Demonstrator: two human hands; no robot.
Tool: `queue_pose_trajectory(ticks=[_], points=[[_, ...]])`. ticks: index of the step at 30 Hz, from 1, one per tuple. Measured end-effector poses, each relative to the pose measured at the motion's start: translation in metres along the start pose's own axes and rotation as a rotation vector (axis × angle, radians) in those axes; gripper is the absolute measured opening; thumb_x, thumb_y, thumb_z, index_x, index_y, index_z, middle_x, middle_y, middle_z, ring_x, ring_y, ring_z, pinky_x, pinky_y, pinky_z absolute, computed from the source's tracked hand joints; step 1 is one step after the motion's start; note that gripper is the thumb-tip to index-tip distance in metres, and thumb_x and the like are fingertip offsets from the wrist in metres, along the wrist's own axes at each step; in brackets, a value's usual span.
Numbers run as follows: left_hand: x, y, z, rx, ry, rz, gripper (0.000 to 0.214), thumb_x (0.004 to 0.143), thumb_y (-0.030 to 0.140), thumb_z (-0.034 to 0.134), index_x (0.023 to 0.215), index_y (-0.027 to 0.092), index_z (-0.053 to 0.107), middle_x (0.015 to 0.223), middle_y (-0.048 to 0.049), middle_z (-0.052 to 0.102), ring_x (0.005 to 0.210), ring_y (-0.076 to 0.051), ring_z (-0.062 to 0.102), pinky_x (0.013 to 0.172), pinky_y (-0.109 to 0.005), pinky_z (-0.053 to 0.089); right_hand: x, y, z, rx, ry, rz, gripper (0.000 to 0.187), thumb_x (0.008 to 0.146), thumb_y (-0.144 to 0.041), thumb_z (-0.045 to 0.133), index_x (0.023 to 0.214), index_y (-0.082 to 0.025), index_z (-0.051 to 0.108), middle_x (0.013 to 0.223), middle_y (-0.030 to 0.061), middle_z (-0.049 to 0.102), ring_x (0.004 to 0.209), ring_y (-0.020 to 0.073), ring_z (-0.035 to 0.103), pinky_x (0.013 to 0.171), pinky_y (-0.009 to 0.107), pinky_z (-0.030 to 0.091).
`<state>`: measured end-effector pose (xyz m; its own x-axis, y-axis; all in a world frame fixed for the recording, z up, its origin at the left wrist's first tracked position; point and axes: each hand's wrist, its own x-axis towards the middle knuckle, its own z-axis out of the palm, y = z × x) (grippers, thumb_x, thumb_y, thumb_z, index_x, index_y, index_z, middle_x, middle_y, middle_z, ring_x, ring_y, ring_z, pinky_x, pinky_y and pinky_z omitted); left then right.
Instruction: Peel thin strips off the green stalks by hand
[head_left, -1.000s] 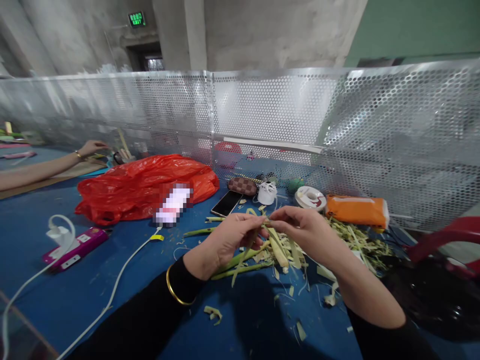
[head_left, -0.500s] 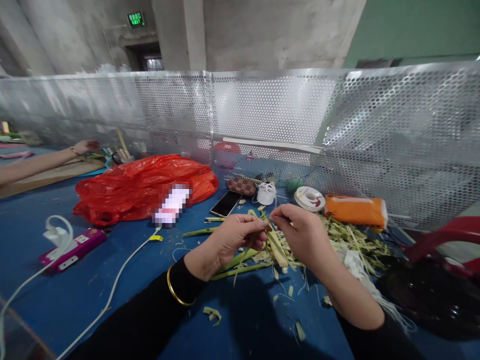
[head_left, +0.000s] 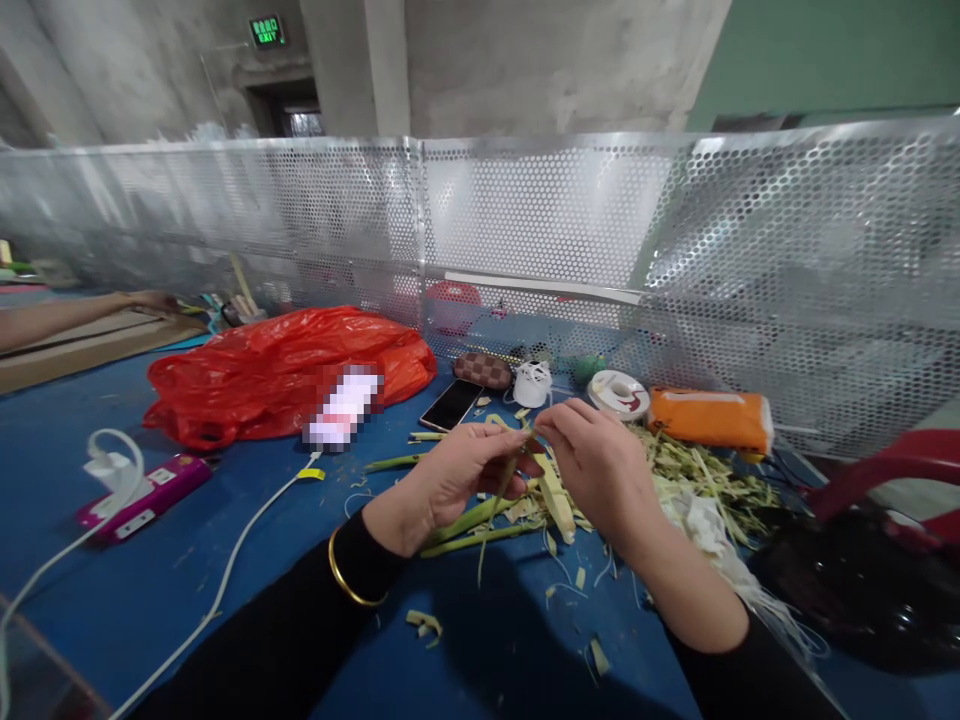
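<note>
My left hand (head_left: 469, 470) is closed in a pinch on a thin green plant strip (head_left: 491, 525), whose loose end hangs down below the fingers. Close beside it, my right hand (head_left: 596, 450) has its fingertips pinched at the strip's upper end, almost touching the left fingertips. What exactly lies between the right fingertips is partly hidden. Beneath both hands lie green plant stalks (head_left: 480, 543) and a wide pale leaf piece (head_left: 556, 505). A heap of shredded plant scraps (head_left: 709, 480) spreads to the right.
A red plastic bag (head_left: 300, 360), a lit phone (head_left: 345, 405) on a cable, and a dark phone (head_left: 452, 404) lie left. Behind stand a tape roll (head_left: 619, 393) and an orange packet (head_left: 709, 415). A perforated metal screen (head_left: 540, 210) closes the back. Another person's arm (head_left: 67, 320) reaches in at far left.
The thin strip now hangs lower and more visibly below my left hand. My right hand has turned slightly over it. At far left, the other person's hand has lowered to the table.
</note>
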<state>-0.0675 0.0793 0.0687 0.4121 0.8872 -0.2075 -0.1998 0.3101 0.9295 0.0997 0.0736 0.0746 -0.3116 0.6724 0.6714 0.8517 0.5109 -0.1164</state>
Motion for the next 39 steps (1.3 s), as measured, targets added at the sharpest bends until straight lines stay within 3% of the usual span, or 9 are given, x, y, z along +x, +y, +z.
queue_pose_trajectory(ticks=[9, 14, 18, 20, 22, 29, 32, 35, 39], points=[[0.002, -0.003, 0.001, 0.052, 0.026, 0.044, 0.023, 0.07, 0.035, 0.076, 0.07, 0.013, 0.07, 0.062, -0.0044, 0.067, 0.053, -0.012, 0.06, 0.057, -0.024, 0.046, -0.002, 0.001, 0.003, -0.157, 0.033, -0.101, 0.023, 0.092, -0.014, 0.045, 0.078, -0.018, 0.063, 0.077, 0.005, 0.066, 0.068, 0.0178, 0.055, 0.073, 0.031, 0.036], [-0.001, -0.001, 0.001, 0.046, 0.021, 0.058, 0.025, 0.071, 0.038, 0.075, 0.07, 0.013, 0.071, 0.067, -0.005, 0.069, 0.055, -0.011, 0.061, 0.058, -0.023, 0.046, 0.0, 0.001, 0.004, -0.099, 0.02, -0.09, 0.025, 0.094, -0.016, 0.044, 0.081, -0.018, 0.065, 0.077, 0.0049, 0.066, 0.068, 0.0181, 0.057, 0.074, 0.032, 0.038], [-0.001, -0.001, 0.002, 0.0, 0.054, 0.098, 0.021, 0.069, 0.03, 0.078, 0.077, 0.012, 0.073, 0.067, -0.0039, 0.069, 0.055, -0.01, 0.06, 0.058, -0.022, 0.047, 0.001, -0.001, -0.002, 0.022, 0.217, -0.045, 0.019, 0.092, -0.021, 0.049, 0.095, -0.016, 0.067, 0.096, 0.0109, 0.068, 0.088, 0.0234, 0.059, 0.079, 0.034, 0.041], [-0.001, 0.0, 0.002, -0.052, 0.079, 0.136, 0.02, 0.071, 0.028, 0.077, 0.081, 0.011, 0.074, 0.068, -0.0033, 0.068, 0.055, -0.009, 0.059, 0.058, -0.022, 0.047, 0.0, -0.003, -0.005, 0.058, 0.314, -0.021, 0.02, 0.093, -0.024, 0.048, 0.091, -0.016, 0.067, 0.092, 0.0114, 0.067, 0.087, 0.0233, 0.059, 0.078, 0.034, 0.042], [0.0, 0.001, 0.001, -0.112, 0.099, 0.157, 0.018, 0.072, 0.025, 0.076, 0.082, 0.011, 0.074, 0.068, -0.0033, 0.067, 0.056, -0.009, 0.059, 0.059, -0.021, 0.047, -0.001, -0.005, -0.007, 0.095, 0.259, 0.007, 0.024, 0.093, -0.026, 0.048, 0.08, -0.018, 0.066, 0.08, 0.0085, 0.066, 0.077, 0.0212, 0.058, 0.074, 0.033, 0.041], [0.0, 0.002, -0.002, -0.211, 0.104, 0.176, 0.012, 0.073, 0.018, 0.074, 0.082, 0.01, 0.073, 0.065, -0.0032, 0.066, 0.056, -0.008, 0.057, 0.058, -0.02, 0.047, -0.001, -0.006, 0.008, 0.587, -0.287, 0.234, 0.02, 0.088, -0.031, 0.051, 0.083, -0.019, 0.066, 0.076, 0.0034, 0.067, 0.068, 0.0171, 0.059, 0.063, 0.027, 0.042], [0.0, 0.0, -0.005, -0.191, 0.114, 0.182, 0.014, 0.071, 0.019, 0.076, 0.081, 0.01, 0.073, 0.066, -0.0035, 0.066, 0.056, -0.008, 0.056, 0.059, -0.021, 0.048, -0.002, -0.006, 0.013, 0.64, -0.302, 0.309, 0.024, 0.086, -0.035, 0.052, 0.072, -0.018, 0.061, 0.061, 0.0002, 0.06, 0.057, 0.0146, 0.053, 0.055, 0.026, 0.039], [0.0, -0.002, -0.009, -0.18, 0.142, 0.21, 0.016, 0.069, 0.02, 0.078, 0.081, 0.01, 0.074, 0.068, -0.0043, 0.067, 0.057, -0.008, 0.057, 0.058, -0.021, 0.048, -0.003, -0.007, 0.014, 0.684, -0.274, 0.367, 0.021, 0.084, -0.033, 0.052, 0.069, -0.019, 0.057, 0.062, 0.001, 0.062, 0.059, 0.0151, 0.055, 0.056, 0.026, 0.041], [0.0, -0.004, -0.011, -0.189, 0.163, 0.214, 0.017, 0.068, 0.02, 0.079, 0.081, 0.009, 0.073, 0.066, -0.004, 0.066, 0.056, -0.008, 0.057, 0.056, -0.02, 0.047, -0.003, -0.012, 0.015, 1.0, -0.326, 0.55, 0.018, 0.085, -0.036, 0.05, 0.075, -0.02, 0.051, 0.069, 0.0009, 0.065, 0.055, 0.0144, 0.059, 0.055, 0.027, 0.046]])
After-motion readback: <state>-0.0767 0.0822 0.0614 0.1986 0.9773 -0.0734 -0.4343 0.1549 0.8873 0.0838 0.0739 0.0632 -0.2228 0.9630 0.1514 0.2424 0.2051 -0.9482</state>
